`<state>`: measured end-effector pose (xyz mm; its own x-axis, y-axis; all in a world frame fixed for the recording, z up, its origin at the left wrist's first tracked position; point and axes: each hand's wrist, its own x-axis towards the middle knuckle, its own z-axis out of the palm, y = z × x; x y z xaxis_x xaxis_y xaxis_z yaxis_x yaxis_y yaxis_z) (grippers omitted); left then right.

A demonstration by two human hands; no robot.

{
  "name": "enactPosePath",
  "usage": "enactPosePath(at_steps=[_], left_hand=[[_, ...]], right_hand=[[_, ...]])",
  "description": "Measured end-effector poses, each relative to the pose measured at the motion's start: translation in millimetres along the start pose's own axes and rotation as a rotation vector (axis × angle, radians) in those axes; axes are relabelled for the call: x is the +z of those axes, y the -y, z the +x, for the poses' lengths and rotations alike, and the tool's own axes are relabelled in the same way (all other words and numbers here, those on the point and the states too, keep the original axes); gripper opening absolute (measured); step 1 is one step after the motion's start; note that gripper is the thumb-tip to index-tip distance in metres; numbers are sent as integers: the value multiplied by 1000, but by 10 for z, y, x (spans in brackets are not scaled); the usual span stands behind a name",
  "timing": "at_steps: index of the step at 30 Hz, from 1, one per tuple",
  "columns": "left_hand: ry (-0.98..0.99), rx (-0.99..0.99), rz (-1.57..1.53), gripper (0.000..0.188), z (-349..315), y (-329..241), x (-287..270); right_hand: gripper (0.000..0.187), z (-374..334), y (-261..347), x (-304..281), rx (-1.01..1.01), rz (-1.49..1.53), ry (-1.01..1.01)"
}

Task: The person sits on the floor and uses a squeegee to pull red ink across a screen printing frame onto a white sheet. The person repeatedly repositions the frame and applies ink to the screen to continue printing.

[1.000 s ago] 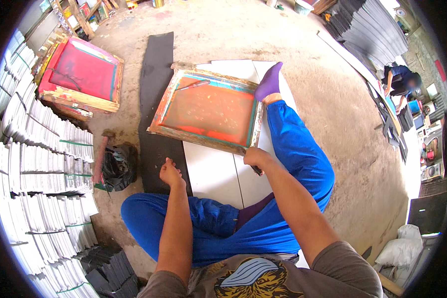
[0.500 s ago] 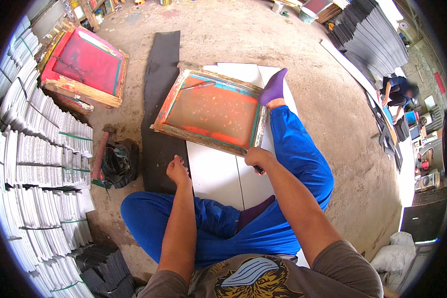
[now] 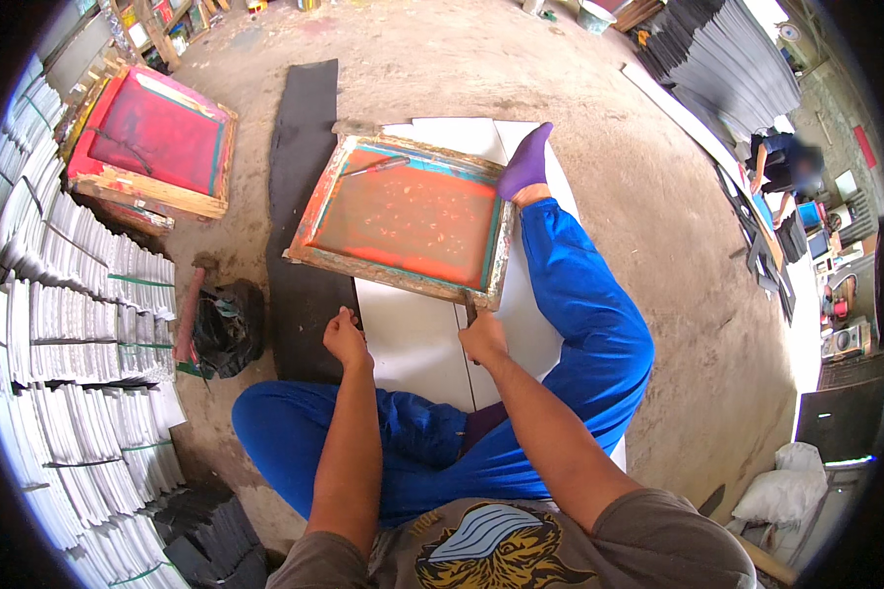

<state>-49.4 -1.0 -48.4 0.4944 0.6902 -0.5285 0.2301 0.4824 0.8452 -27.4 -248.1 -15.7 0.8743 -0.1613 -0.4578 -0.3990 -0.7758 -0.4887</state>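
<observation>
A worn wooden screen-printing frame (image 3: 393, 278) rests tilted over white boards (image 3: 403, 339), its mesh stained orange and speckled with pale flecks. My right hand (image 3: 483, 339) is closed around a dark-handled tool (image 3: 469, 312), whose upper end meets the frame's near right corner; its kind is unclear. Left of it, my left hand (image 3: 347, 339) is curled above the edge between the white boards and a black sheet (image 3: 304, 196). A small dark bit shows at its fingertips, too small to name. Across the frame's far left part lies a slim red and grey tool (image 3: 378, 167).
My purple-socked foot (image 3: 527, 162) presses by the frame's right side. A red printing frame (image 3: 157, 133) stands far left. Bundled white stacks (image 3: 79, 324) line the left, near a black plastic bag (image 3: 228, 329). At far right a person (image 3: 786, 177) bends beside black sheets (image 3: 712, 59).
My right hand has moved left and slightly down, and its tool now points up at the frame's corner. The whole scene has shifted slightly left; my left hand stays curled.
</observation>
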Motion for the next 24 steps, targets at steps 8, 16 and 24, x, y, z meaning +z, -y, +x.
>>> enactPosePath(at_steps=[8,16,24], left_hand=[[558,124,341,28,-405,47,136],[623,-219,190,28,-612,114,168],[613,-142,180,25,-700,170,205]], right_hand=[[13,-343,-32,284,-235,94,118],[15,-475,380,-175,-284,126,544],[35,-305,374,-444,-41,243,876]])
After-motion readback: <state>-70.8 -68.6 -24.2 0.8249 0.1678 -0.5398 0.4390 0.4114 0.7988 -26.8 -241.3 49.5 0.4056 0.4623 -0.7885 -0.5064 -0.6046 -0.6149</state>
